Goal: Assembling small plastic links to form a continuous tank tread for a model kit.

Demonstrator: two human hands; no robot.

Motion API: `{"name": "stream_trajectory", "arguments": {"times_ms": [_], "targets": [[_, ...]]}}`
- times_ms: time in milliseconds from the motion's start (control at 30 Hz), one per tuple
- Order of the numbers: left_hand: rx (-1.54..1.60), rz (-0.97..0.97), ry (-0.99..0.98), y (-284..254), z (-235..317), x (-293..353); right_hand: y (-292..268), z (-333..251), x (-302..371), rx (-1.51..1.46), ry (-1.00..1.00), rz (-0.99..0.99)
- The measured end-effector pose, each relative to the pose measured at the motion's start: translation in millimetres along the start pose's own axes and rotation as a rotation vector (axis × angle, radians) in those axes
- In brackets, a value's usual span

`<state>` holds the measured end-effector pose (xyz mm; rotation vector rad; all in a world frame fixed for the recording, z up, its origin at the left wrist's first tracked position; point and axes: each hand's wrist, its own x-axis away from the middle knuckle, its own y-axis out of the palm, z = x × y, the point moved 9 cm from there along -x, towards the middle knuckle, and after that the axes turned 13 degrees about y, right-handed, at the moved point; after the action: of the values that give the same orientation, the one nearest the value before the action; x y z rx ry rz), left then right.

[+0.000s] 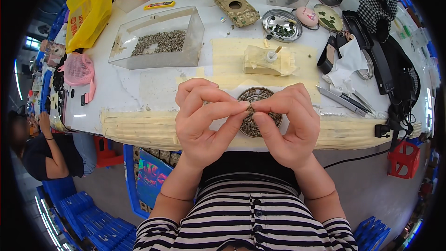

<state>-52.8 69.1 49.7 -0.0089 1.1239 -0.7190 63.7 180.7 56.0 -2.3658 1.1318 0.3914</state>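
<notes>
Above a round tin of many tiny grey-brown pieces, both my hands meet fingertip to fingertip. My left hand pinches with thumb and forefinger, and so does my right hand. Whatever lies between the fingertips is too small to make out. Just beyond the tin stands a block wrapped in masking tape, with a small white cup and a stick in it. Farther back lie a camouflage-coloured model tank body and a metal dish of dark green bits.
A clear plastic box with more grey-brown pieces stands back left, near a yellow bag and a pink mesh pouch. Tweezers, tissue and a black strap lie at right. Masking tape covers the table's front edge. Another person sits far left.
</notes>
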Motion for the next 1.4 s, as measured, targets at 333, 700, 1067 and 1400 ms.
{"name": "stream_trajectory", "arguments": {"times_ms": [333,700,1067,1400], "targets": [[0.004,-0.012,0.013,0,2,-1,8,11,-1,-0.126,0.122,-0.117],[0.013,-0.014,0.018,1,3,-1,13,14,-2,-0.193,0.155,-0.199],[0.000,-0.026,0.017,3,5,-3,9,14,-2,-0.163,0.130,-0.138],[-0.122,0.006,0.047,1,8,-1,-3,-7,0,-0.020,-0.059,-0.032]]}}
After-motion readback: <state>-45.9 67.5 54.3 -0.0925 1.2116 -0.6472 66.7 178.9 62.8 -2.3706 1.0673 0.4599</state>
